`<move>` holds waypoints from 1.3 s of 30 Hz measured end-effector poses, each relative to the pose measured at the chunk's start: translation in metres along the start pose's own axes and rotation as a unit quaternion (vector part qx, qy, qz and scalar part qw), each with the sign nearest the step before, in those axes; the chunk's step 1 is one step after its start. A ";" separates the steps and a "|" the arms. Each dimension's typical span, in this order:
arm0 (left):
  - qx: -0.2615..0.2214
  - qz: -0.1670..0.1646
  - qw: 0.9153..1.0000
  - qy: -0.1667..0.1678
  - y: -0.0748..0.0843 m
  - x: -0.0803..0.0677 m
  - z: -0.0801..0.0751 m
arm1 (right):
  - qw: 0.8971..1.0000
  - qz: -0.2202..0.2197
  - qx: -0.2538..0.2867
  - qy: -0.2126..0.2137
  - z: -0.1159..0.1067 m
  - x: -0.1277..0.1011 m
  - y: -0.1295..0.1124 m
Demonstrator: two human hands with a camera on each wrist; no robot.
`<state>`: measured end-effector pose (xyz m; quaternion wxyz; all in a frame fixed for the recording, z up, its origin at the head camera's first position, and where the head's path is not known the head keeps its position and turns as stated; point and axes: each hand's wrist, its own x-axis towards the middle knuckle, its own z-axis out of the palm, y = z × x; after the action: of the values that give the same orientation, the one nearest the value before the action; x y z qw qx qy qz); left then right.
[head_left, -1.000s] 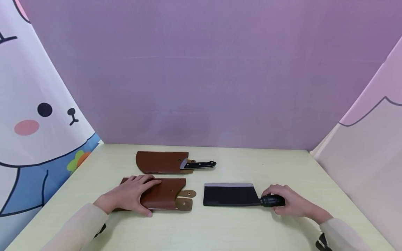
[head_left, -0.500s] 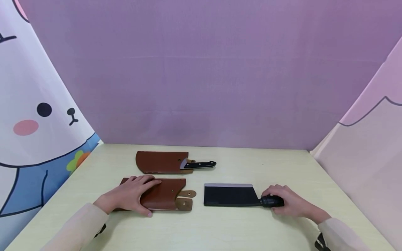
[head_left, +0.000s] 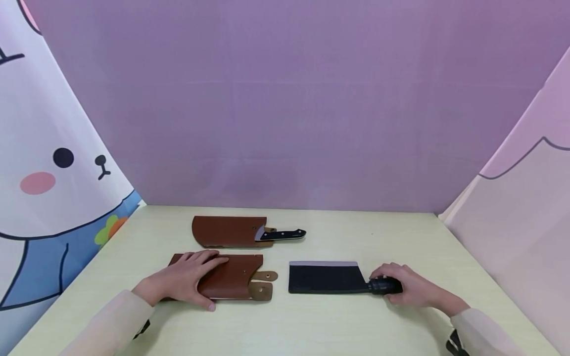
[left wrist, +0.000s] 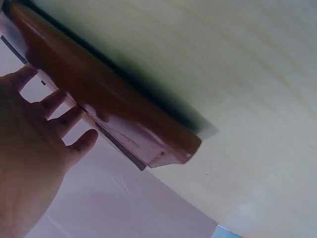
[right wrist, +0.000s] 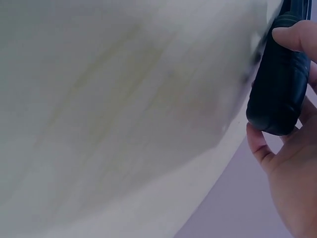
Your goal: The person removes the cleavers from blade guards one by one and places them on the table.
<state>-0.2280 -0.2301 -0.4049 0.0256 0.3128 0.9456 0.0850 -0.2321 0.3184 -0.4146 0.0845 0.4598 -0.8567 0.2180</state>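
A brown leather knife sheath [head_left: 231,279] lies near the front left, its two tan snap straps spread toward the right. My left hand [head_left: 184,279] rests across its left part, fingers over the far edge and thumb over the near edge. The left wrist view shows the fingers of that hand [left wrist: 34,139] fairly straight against the sheath [left wrist: 109,94]. To the right, a cleaver [head_left: 327,278] with a dark blade lies flat, its pale edge facing away from me. My right hand [head_left: 411,287] grips its black handle [right wrist: 280,74], thumb on one side. The cleaver's tip points at the sheath's straps.
Behind the front sheath lies a second brown sheath [head_left: 227,231] with a rounded left end. A knife with a black riveted handle [head_left: 285,235] sticks out of its right side. A purple backdrop [head_left: 285,109] rises at the far edge of the pale table [head_left: 320,329].
My right hand and the cleaver have shifted very slightly left. My left hand and both sheaths stay where they were.
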 end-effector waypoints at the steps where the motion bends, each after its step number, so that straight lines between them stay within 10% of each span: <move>1: 0.000 0.000 1.000 -0.001 0.000 0.000 0.000 | 1.000 0.004 0.000 -0.004 0.000 0.000 0.000; 24: -0.022 0.011 0.999 0.023 0.002 0.010 -0.019 | 1.000 0.007 -0.022 0.015 -0.010 0.030 -0.009; 39: -0.028 -0.021 0.998 0.049 -0.004 0.029 -0.018 | 0.995 0.091 -0.031 -0.034 0.006 0.068 -0.022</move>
<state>-0.2556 -0.2187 -0.3873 -0.0107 0.2878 0.9493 0.1259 -0.2523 0.2539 -0.3901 0.0491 0.3844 -0.9036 0.1825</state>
